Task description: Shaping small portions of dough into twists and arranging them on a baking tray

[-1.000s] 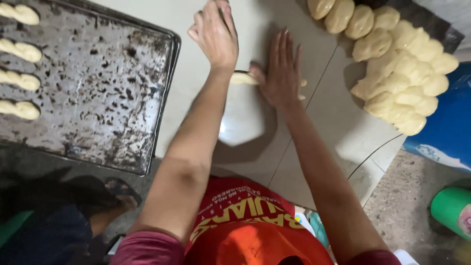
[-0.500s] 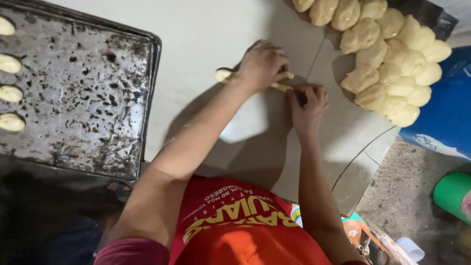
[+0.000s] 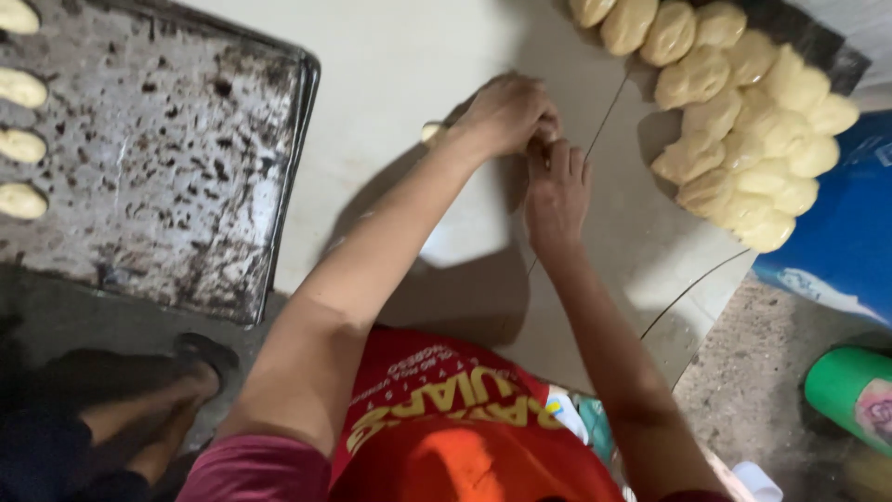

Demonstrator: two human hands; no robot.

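At the far left, shaped dough rolls (image 3: 20, 144) sit along the edge of a dark, spotted baking tray (image 3: 177, 177) on the pale table (image 3: 390, 56). Toward the middle, the left hand (image 3: 506, 113) curls over a dough piece (image 3: 431, 132), whose end pokes out beside the wrist; its grip is closed on it. The right hand (image 3: 556, 191) touches it from below, fingers bent, grip unclear. Heaped dough lumps (image 3: 743, 139) lie well right.

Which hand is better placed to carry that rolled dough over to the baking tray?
Left, probably. The left hand covers the dough roll and lies nearer the baking tray; the right hand sits farther away.
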